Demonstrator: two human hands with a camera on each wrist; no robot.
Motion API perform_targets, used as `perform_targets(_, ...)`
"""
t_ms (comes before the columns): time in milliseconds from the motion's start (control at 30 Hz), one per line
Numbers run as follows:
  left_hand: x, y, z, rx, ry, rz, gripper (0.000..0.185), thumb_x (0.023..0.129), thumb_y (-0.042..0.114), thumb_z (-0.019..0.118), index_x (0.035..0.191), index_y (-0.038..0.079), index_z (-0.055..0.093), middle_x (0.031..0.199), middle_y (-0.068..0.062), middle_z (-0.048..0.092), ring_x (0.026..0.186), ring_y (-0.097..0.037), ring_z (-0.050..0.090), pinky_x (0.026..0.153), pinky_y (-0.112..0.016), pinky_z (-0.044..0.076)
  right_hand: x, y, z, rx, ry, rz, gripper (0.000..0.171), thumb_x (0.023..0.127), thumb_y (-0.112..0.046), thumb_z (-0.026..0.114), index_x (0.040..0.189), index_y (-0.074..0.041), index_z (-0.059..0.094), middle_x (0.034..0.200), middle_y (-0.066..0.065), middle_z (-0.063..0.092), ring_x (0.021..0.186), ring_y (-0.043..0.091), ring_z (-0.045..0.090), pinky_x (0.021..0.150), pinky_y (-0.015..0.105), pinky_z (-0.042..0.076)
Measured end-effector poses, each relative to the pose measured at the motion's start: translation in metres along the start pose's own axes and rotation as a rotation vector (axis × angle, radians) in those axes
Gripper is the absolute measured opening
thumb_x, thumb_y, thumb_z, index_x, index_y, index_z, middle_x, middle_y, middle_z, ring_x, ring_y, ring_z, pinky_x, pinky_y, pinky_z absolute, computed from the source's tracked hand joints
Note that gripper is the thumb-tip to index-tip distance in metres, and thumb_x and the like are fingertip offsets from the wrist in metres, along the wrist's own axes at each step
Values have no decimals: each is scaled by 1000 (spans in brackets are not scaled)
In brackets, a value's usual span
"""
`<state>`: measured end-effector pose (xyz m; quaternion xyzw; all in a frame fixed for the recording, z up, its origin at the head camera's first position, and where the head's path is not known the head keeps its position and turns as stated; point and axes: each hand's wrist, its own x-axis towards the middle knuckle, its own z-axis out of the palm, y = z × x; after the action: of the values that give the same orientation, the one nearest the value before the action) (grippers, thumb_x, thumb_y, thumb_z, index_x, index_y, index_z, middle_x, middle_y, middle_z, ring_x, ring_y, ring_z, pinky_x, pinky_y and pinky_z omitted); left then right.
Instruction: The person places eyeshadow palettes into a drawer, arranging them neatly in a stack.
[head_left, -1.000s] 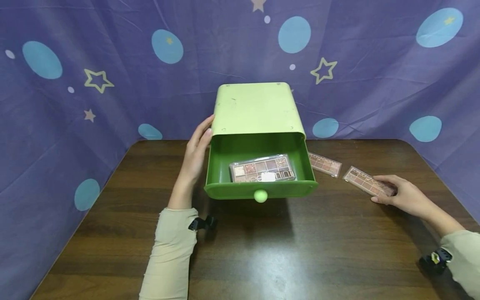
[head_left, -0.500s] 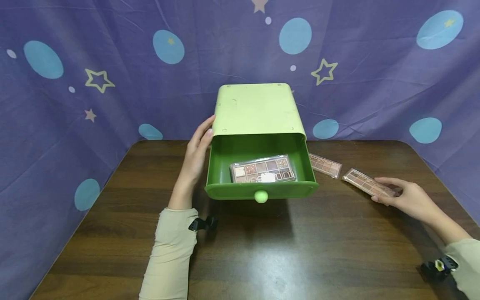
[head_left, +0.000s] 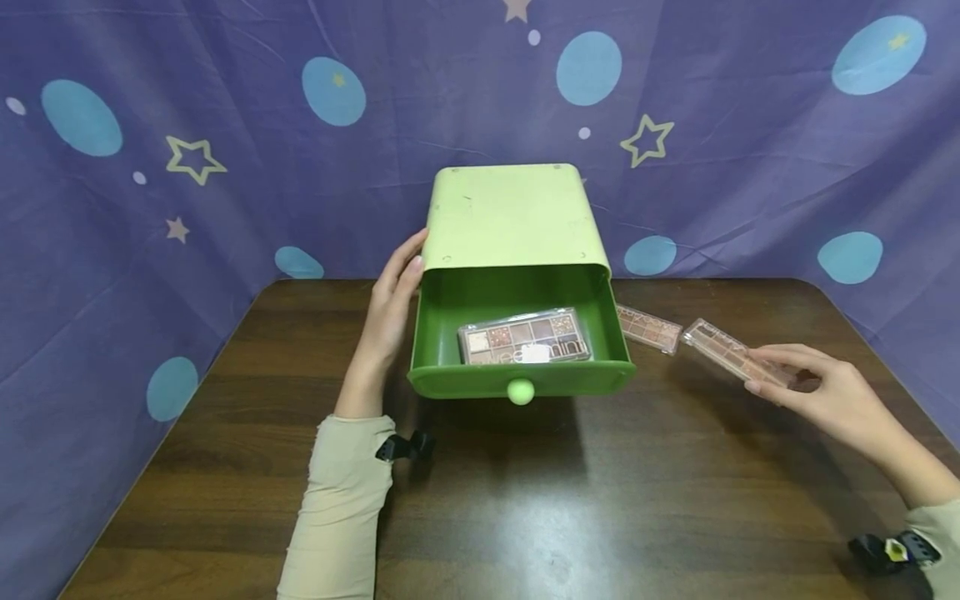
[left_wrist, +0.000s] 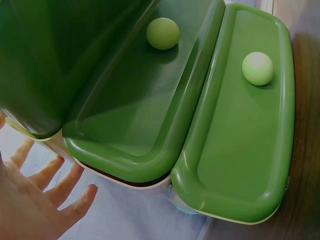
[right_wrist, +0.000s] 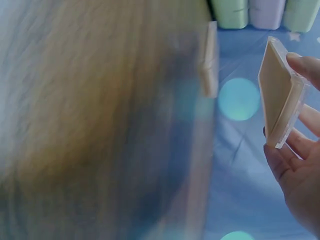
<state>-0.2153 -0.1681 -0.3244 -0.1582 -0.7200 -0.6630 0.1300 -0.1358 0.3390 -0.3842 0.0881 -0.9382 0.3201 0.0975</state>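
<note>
A clear-lidded makeup palette [head_left: 720, 348] is held above the worktop [head_left: 675, 500], toward its far right corner, tilted with its pans facing up and its shadow falling below. The right hand's [head_left: 832, 392] grip is clamped on the near end of this palette, thumb on one long side and fingers on the other. Just beside its far end, nearer the worktop's far edge, lies a second palette [head_left: 648, 329], partly hidden by the open drawer [head_left: 442, 384]. The right wrist view is blurred over the worktop, though the slim pale block [right_wrist: 210, 60] there is probably that second palette.

A third palette [head_left: 517, 335] lies in the open drawer, leaning slightly askew behind the front panel with its round green knob [head_left: 521, 392]. The drawer juts from a pale green cabinet [head_left: 517, 212], which stands midway along the far edge. Beneath it, the left wrist view shows two pushed-in drawers, a middle one [left_wrist: 125, 127] and a bottom one [left_wrist: 240, 130].

The left hand [head_left: 390, 308] rests against the cabinet's left side, its grip loose, fingers apart. A purple curtain [head_left: 247, 100] with stars and blue ovals hangs behind.
</note>
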Motion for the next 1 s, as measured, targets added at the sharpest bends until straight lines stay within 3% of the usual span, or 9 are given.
perform_targets(267,0,1,0,-6,2,0,49,104,28,42,150,12,43,149,-2,45,118,-16,50,94,-34,42,-3,-29,-7,55,61,-68,47,82,-13,83,126,-17,69,124,-25,54,88,-1,51,72,9,37)
perform_targets(500,0,1,1,-8,-1,7,49,104,28,42,151,13,43,149,-2,45,118,-16,50,94,-35,42,-3,-57,-19,131,73,-181,50,78,2,82,125,-10,69,126,-13,61,95,4,51,80,10,35)
perform_targets(600,0,1,1,-10,0,9,49,104,28,43,150,12,43,149,-3,45,118,-16,50,94,-34,42,-3,-71,-23,147,59,-217,54,77,5,81,127,-10,68,128,-7,61,107,4,52,87,10,34)
perform_targets(733,0,1,1,-13,1,10,49,104,28,43,150,11,43,149,-3,45,118,-17,50,94,-34,42,-2,-86,-25,156,56,-326,57,73,11,80,126,-7,68,129,2,61,122,7,49,94,10,33)
perform_targets(833,0,1,1,-11,-1,11,50,104,28,43,151,12,43,149,-3,44,119,-17,49,94,-34,41,-1,-94,-23,152,66,-424,59,68,15,81,123,-3,68,127,7,62,121,10,50,93,12,36)
perform_targets(1000,0,2,1,-4,0,7,50,104,29,43,151,12,43,149,-2,45,120,-17,49,94,-34,41,3,-111,-20,169,80,-503,61,62,17,81,119,0,70,125,9,64,119,13,52,95,15,36)
